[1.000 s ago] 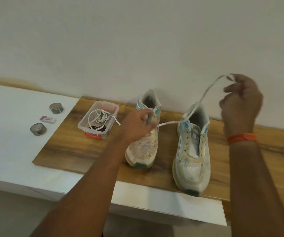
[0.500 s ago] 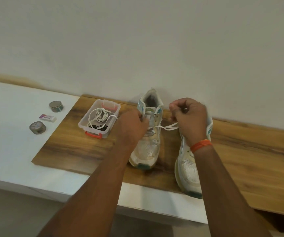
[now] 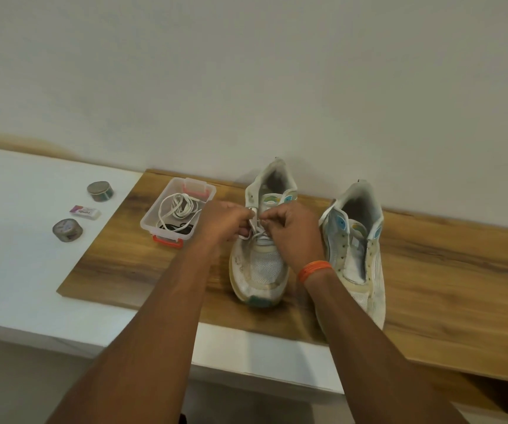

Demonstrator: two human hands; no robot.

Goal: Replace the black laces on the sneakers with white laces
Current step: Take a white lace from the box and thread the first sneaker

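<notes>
Two worn white sneakers, one part-laced with a white lace [image 3: 257,232], the other sneaker [image 3: 357,249] unlaced, stand side by side.

My left hand [image 3: 225,223] and right hand [image 3: 289,231] meet over the left sneaker [image 3: 261,240], pinching its lace [image 3: 257,231]. The other sneaker [image 3: 356,249] stands just right of it. Left of both sits the box [image 3: 154,223] holding laces, all on the board [image 3: 445,270].
</notes>
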